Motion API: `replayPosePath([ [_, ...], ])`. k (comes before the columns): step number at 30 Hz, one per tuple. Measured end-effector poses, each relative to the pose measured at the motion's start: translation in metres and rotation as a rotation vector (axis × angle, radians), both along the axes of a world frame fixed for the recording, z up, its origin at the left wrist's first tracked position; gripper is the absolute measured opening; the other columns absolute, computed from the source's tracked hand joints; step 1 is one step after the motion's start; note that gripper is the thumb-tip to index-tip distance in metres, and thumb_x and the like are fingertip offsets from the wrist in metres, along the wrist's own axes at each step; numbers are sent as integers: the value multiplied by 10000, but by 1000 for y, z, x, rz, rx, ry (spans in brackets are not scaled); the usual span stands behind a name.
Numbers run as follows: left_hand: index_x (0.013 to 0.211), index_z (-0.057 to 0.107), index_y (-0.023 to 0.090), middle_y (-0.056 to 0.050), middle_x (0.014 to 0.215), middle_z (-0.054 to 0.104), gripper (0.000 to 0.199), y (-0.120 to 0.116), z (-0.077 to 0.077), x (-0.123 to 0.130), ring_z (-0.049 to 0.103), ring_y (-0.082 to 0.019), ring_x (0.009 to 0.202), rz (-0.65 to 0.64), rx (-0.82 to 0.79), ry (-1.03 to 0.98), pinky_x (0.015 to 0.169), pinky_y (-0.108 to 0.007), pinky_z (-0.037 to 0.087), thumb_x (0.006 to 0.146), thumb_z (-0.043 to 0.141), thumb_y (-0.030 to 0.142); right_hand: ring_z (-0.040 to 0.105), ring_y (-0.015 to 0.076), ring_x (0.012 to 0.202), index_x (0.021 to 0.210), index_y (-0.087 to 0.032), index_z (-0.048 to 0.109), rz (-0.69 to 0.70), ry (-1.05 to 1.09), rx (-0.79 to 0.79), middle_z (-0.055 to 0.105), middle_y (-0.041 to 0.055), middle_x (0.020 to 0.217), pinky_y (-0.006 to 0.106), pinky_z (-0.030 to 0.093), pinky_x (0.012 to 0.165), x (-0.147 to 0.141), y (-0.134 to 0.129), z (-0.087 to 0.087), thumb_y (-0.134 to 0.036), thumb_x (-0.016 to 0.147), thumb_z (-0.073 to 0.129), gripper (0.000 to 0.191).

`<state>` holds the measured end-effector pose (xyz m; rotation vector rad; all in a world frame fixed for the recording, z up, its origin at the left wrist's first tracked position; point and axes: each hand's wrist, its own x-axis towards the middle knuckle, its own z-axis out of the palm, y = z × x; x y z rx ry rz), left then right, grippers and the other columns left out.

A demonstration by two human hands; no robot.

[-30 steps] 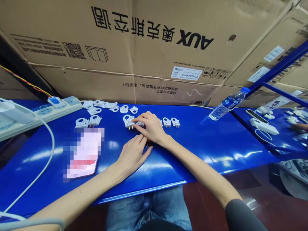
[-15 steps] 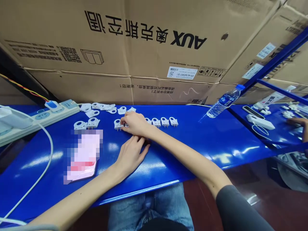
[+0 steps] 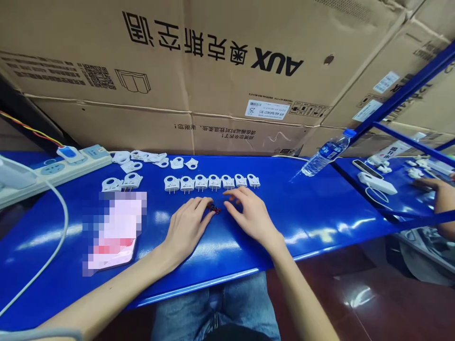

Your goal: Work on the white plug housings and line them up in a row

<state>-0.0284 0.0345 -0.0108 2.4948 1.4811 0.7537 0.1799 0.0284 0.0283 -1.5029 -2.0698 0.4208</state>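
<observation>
My left hand (image 3: 190, 225) rests over the blue table, thumb and fingertips closed on a small dark circuit board (image 3: 215, 209) with red parts. Just to its right is my right hand (image 3: 250, 213), fingers apart and nothing in them, its fingertips close to the board. Beyond both hands stands a row of several white plug housings (image 3: 213, 183), each with a ring at the top and metal prongs pointing toward me. Two more white plug housings (image 3: 131, 181) sit to the left of the row.
Loose white ring-shaped covers (image 3: 177, 163) lie at the back left. A pink phone (image 3: 121, 232), partly pixelated, a power strip (image 3: 53, 170) and a white cable are on the left. A water bottle (image 3: 325, 154) leans at the right; beyond the blue frame is another person's hand (image 3: 442, 192).
My right hand has drawn back from the plug row toward me and right, uncovering the row. My left hand stays nearly in place with the circuit board.
</observation>
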Motion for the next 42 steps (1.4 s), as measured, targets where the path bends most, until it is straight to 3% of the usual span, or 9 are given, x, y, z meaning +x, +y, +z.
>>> replayPosePath([
  [2,1240,618,224,-55,1112,746,231,1,-2,0,712,-248,982,-22,17,-54,826,-383,575,1056,525,329,667,198,994,1206,-242,702,-85,106,-34,708,32,1058,331,515,898,2,-21,-12,-251,1032,618,193],
  [7,1309,578,217,-49,1151,736,269,0,-3,3,721,-199,1017,-100,0,-257,926,-344,574,1068,484,292,628,251,1090,1175,-281,716,-95,84,-74,721,37,1147,409,470,947,-13,-49,-27,-269,1008,667,175],
  [11,1188,592,209,-59,1113,690,212,1,1,4,703,-195,975,-42,14,-264,883,-335,564,1051,433,232,595,259,1173,1220,-275,699,-73,44,-69,709,48,1252,420,468,969,-16,-49,-23,-260,1020,644,208],
  [17,1051,608,212,-67,1007,684,134,4,3,1,649,-274,967,104,14,7,828,-415,506,989,499,258,528,266,1324,1379,-264,638,-36,-47,-35,674,46,1427,448,458,1052,-17,-49,-22,-272,1049,593,333],
  [25,1100,644,218,-70,1043,713,208,1,4,3,650,-273,968,57,3,75,810,-403,478,1036,488,340,453,270,1461,1499,-264,568,10,-77,-14,613,41,1531,481,439,1138,-17,-44,-28,-287,1078,506,427],
  [31,1248,598,175,-83,1046,704,276,3,2,2,667,-271,978,107,-23,-6,839,-399,509,1021,496,295,435,276,1493,1518,-233,555,-8,-95,23,581,48,1565,515,382,1228,-20,-40,-31,-286,1085,482,442],
  [36,1405,559,182,-104,1151,686,399,3,1,2,660,-289,1050,92,-16,62,887,-421,526,1039,464,309,412,272,1518,1533,-188,535,-20,-123,17,550,64,1592,532,348,1272,-23,-45,-34,-282,1094,454,456],
  [42,1202,655,217,-85,1132,678,273,4,3,1,655,-263,1026,65,-46,47,862,-405,534,1035,454,298,368,274,1566,1561,-211,501,32,-128,-3,504,60,1629,574,298,1306,-21,-47,-33,-287,1098,435,474],
])
